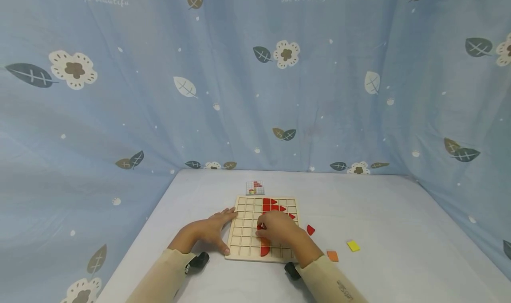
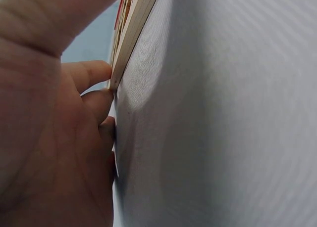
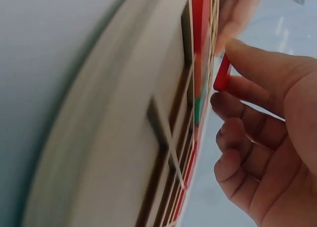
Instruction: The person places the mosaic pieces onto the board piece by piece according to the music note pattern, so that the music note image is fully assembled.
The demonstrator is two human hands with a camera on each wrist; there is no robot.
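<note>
A wooden grid board (image 1: 241, 241) lies on the white table, with red pieces in its upper middle cells and an orange and a red piece (image 1: 265, 251) lower down. The right hand (image 1: 279, 228) is over the board's middle; in the right wrist view this hand (image 3: 267, 118) pinches a small red piece (image 3: 223, 73) between thumb and index finger. A green piece (image 3: 197, 110) shows in the board there. With fingers spread, the left hand (image 1: 207, 231) touches the board's left edge; the left wrist view shows its fingers (image 2: 91, 73) against the board's side (image 2: 130, 44).
A small pattern card (image 1: 255, 187) lies behind the board. Right of the board are a loose red piece (image 1: 310, 230), an orange square (image 1: 332, 256) and a yellow piece (image 1: 353, 245). A blue patterned curtain (image 1: 239, 94) hangs behind the table.
</note>
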